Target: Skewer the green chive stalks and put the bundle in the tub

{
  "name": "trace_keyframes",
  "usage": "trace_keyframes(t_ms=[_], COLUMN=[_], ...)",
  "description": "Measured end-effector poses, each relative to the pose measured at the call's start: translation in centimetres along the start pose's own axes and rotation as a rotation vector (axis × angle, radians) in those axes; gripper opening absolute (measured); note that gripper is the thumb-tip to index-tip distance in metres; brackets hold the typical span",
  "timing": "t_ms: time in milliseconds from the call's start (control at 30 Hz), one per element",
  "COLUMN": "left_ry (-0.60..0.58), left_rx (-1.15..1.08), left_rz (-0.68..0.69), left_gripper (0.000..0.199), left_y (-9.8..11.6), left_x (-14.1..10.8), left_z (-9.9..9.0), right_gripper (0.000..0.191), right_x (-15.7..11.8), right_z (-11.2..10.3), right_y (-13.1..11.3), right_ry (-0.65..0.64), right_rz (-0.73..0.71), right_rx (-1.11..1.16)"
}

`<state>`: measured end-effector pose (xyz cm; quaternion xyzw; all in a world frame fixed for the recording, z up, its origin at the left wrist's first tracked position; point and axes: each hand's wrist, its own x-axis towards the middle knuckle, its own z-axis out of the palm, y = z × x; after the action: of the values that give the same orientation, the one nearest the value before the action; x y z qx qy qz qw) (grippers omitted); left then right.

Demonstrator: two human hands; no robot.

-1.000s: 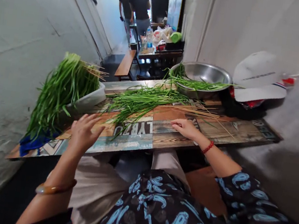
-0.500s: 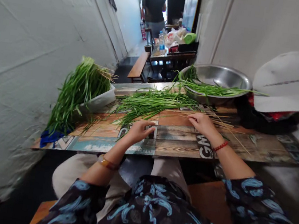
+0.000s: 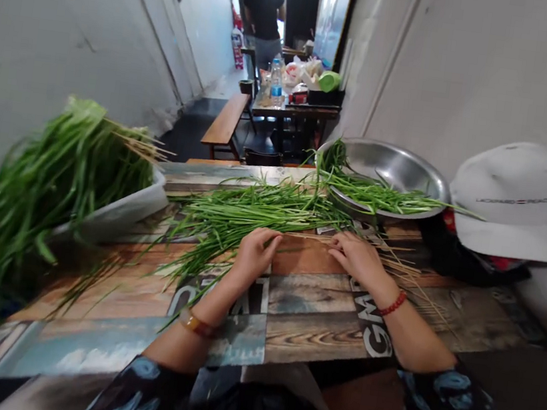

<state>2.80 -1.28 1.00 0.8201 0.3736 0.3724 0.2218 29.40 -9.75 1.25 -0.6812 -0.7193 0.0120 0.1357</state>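
Note:
Long green stalks [image 3: 252, 212] lie loosely piled across the middle of the wooden-patterned table [image 3: 307, 330]. My left hand [image 3: 257, 251] is at the pile's near edge, thumb and fingers curved close together; whatever they pinch is too small to make out. Over the thin pale sticks [image 3: 404, 266], my right hand [image 3: 353, 256] has its fingers bent and pressed together near the stick ends, and what it grips is unclear. A thin stick spans the gap between both hands. More greens [image 3: 82, 160] overflow a white tub [image 3: 146, 200] at left.
A steel basin [image 3: 394, 164] with some stalks stands at the back right, beside a white cap [image 3: 511, 196] on a dark bag. Beyond are a bench [image 3: 227, 118], another table with a bottle [image 3: 275, 84], and a standing person [image 3: 263, 9].
The view has tilted and come closer to the table, so things appear larger and lower. My right hand's fingers have moved onto the sticks, and my left hand is nearer the stalks.

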Motion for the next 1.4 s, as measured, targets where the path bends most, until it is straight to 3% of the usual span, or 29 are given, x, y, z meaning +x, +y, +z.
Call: trace_keyframes(t_ms=[167,433,567,767,967,1100,1233,1300,1333,1400], left_ry=[0.088,0.061,0.076,0.098,-0.016,-0.069,-0.167,-0.216,-0.244,-0.302], left_rx=[-0.025,-0.019,-0.019,-0.054,-0.102,-0.141,-0.169,-0.208,-0.231,-0.269], left_rz=[0.155,0.102,0.078,0.096,0.048,0.019,0.014,-0.016,-0.028,-0.049], left_gripper=[0.015,0.013,0.014,0.013,0.014,0.008,0.017,0.02,0.021,0.022], left_y=[-0.3,0.5,0.3,-0.1,0.0,0.3,0.3,0.4,0.4,0.5], left_x=[-1.0,-1.1,-1.0,-0.9,-1.3,-1.4,-1.2,-1.0,-1.0,-0.9], left_z=[-0.6,-1.3,-1.5,-1.3,-0.8,-1.0,-1.6,-1.9,-2.1,-2.2], right_gripper=[0.016,0.021,0.023,0.03,0.023,0.023,0.024,0.021,0.018,0.014], right_x=[-0.2,0.6,1.3,1.8,2.5,2.7,2.8,2.7,2.7,2.4], right_z=[-0.3,-0.4,-0.4,-1.0,0.2,1.0,0.9,0.9,1.1,1.6], right_y=[0.4,0.7,1.1,-1.3,-5.9,-7.5,-8.1,-8.2,-8.2,-8.2], right_ry=[-0.009,-0.053,-0.003,0.142,0.144,-0.018,-0.447,-0.58,-0.591,-0.485], right_rz=[0.014,-0.139,-0.189,-0.246,-0.303,-0.303,-0.116,-0.048,-0.047,-0.112], right_rx=[-0.042,-0.259,-0.273,-0.02,0.401,0.66,1.012,1.13,1.139,1.082])
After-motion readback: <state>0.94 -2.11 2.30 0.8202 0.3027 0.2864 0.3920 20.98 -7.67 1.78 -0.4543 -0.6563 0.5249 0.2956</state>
